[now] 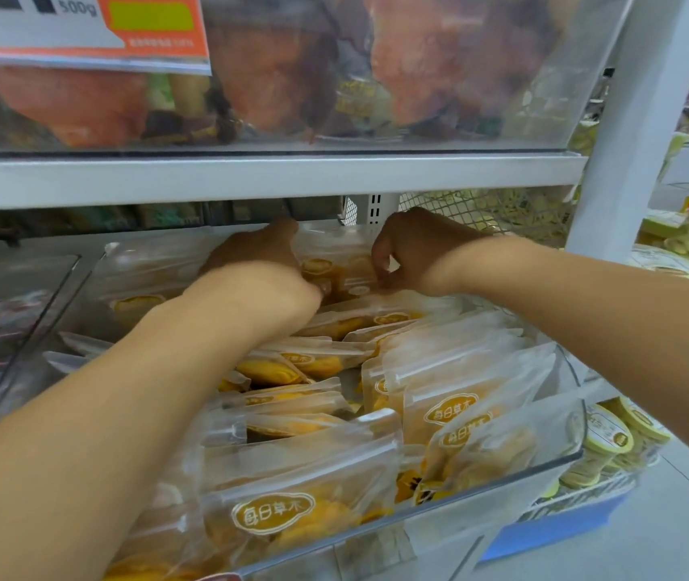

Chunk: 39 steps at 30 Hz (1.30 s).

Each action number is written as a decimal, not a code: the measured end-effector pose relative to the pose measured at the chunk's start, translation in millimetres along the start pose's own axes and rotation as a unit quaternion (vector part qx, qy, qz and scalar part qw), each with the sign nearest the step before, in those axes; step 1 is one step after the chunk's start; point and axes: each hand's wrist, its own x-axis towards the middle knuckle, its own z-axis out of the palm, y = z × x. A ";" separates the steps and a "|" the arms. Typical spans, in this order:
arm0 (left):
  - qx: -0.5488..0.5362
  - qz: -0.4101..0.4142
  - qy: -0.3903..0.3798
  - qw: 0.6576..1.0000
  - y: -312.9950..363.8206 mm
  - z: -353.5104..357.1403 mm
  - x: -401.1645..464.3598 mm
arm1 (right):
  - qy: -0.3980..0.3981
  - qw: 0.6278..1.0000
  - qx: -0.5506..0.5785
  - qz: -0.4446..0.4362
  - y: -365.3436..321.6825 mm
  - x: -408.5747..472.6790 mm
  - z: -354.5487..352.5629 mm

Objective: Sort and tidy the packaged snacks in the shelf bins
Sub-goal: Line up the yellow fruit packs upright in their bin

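Both hands, the left hand (259,255) and right hand (407,251), pinch one upright pouch (340,266) between them at the bin's (502,480) rear, likely squaring it; next, stand up the jumbled packs (313,362) below the wrists.

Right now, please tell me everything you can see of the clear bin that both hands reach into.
The clear bin looks like transparent plastic, with a low curved front wall and a slanted left side. It sits under a grey shelf and holds many frosted pouches of yellow snacks, some upright, some flat. Both hands touch pouches at its back.

A grey shelf (250,178) carries a clear bin (502,480) of yellow snack pouches (275,513) beneath it.
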 end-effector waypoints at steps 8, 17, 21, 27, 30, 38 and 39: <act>0.007 0.024 -0.010 1.000 -2.1 3.1 7.1 | 0.031 0.987 -0.155 -0.023 -0.6 2.5 -3.8; 0.028 0.102 -0.064 0.992 -8.4 11.7 10.9 | 0.077 0.974 0.197 -0.080 10.6 8.0 6.2; 0.002 0.081 -0.070 0.994 -4.6 8.9 3.6 | 0.022 0.980 0.174 -0.096 1.0 18.2 -2.7; -0.006 0.081 -0.077 0.994 -0.6 8.9 4.2 | -0.116 0.988 0.091 -0.055 -17.9 32.4 7.4; 0.006 0.083 -0.082 0.993 -1.0 8.7 3.6 | -0.118 0.980 0.156 0.024 -8.4 31.5 3.8; 0.014 0.107 -0.116 0.987 -1.4 8.8 3.2 | -0.045 0.997 0.063 0.025 -1.8 6.8 -9.8; 0.014 0.103 -0.115 0.988 -0.7 8.8 3.1 | -0.036 0.998 -0.043 0.001 -5.0 5.3 -6.2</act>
